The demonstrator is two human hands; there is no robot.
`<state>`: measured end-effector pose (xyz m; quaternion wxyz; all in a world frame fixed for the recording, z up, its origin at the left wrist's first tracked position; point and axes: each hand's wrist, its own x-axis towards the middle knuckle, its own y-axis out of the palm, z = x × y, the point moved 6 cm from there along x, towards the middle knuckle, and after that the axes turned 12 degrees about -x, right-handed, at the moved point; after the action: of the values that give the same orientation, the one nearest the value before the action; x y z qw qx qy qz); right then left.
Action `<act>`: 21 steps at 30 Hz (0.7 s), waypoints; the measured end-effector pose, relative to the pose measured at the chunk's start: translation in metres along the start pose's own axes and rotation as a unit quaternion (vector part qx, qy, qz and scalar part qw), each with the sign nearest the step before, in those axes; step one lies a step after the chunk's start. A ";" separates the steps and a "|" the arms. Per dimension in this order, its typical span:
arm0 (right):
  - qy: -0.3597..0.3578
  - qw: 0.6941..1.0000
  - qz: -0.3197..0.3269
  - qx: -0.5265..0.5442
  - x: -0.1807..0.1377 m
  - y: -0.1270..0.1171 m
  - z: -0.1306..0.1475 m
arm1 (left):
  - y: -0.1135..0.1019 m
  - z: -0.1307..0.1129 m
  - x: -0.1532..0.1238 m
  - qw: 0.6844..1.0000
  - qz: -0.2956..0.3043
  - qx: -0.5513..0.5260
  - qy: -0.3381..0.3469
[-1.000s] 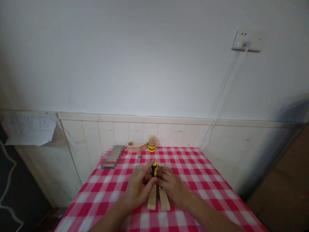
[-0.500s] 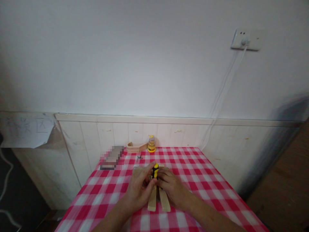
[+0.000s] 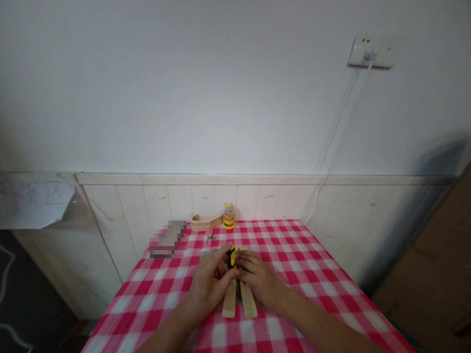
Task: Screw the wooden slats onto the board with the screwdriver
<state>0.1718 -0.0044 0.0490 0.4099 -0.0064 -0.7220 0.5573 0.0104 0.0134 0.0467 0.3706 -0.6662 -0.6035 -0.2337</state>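
My left hand (image 3: 209,277) is closed around a small yellow-and-black screwdriver (image 3: 231,256), its index finger near the top of the handle and its thumb lower down. The handle stands almost upright, and its tip is hidden. Under both hands lies a pale wooden piece (image 3: 229,300) whose two legs spread towards me. My right hand (image 3: 259,280) presses its fingers together over the right side of this wooden piece, close beside the screwdriver. A thin dark upright bit, too small to name, shows just right of the handle.
At the table's back edge stand a yellow-based clear case of bits (image 3: 228,217) and a curved wooden part (image 3: 206,224). Several small dark metal pieces (image 3: 210,238) lie before them. A blurred-out flat object (image 3: 169,240) is at the left. Checked cloth (image 3: 294,274) covers the table.
The screwdriver has shifted slightly left and leans a little differently, away from the right-hand fingers. Both hands stay over the wooden piece. The whole view has moved slightly.
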 end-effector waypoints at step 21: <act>-0.006 1.000 -0.017 0.014 0.002 -0.002 0.000 | 0.001 -0.005 -0.004 1.000 0.012 0.001 -0.023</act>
<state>0.1712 -0.0047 0.0513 0.4148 0.0147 -0.7163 0.5609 0.0111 0.0071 0.0460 0.3604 -0.6781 -0.6041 -0.2131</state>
